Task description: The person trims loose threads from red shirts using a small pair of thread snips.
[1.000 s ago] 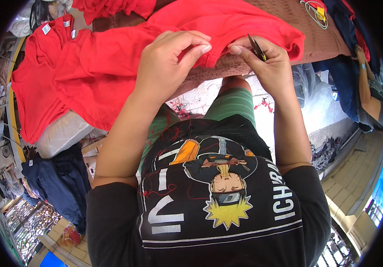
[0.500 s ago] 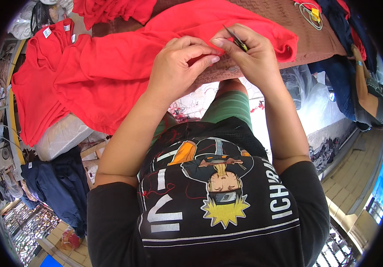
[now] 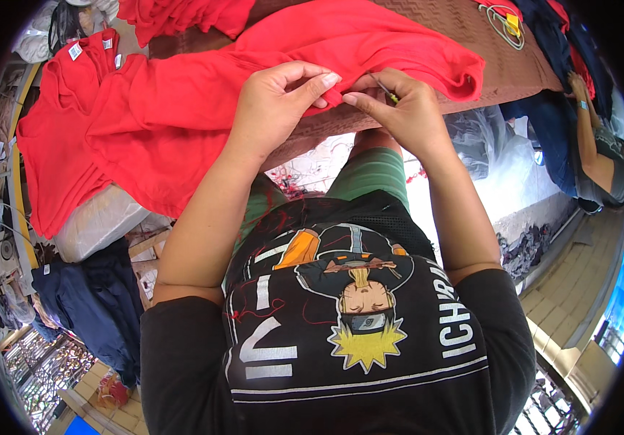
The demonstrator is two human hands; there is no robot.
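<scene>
A red garment (image 3: 203, 109) lies spread over a brown table (image 3: 464, 36) in front of me. My left hand (image 3: 276, 105) pinches a fold of the red garment at its near edge. My right hand (image 3: 402, 109) is closed around a small thin metal tool (image 3: 383, 86), held against the same fold right beside my left fingertips. The tool's tip is hidden by my fingers and the cloth.
More red garments (image 3: 58, 145) hang off the table's left side above a white bundle (image 3: 102, 225). Dark blue clothes (image 3: 87, 297) lie lower left. Another person's arm (image 3: 595, 145) reaches in at the right by blue cloth. Clear plastic bags (image 3: 486, 145) sit below the table.
Both hands have shifted a little along the garment's edge and come closer together. The right hand has turned the tool in toward the fold pinched by the left.
</scene>
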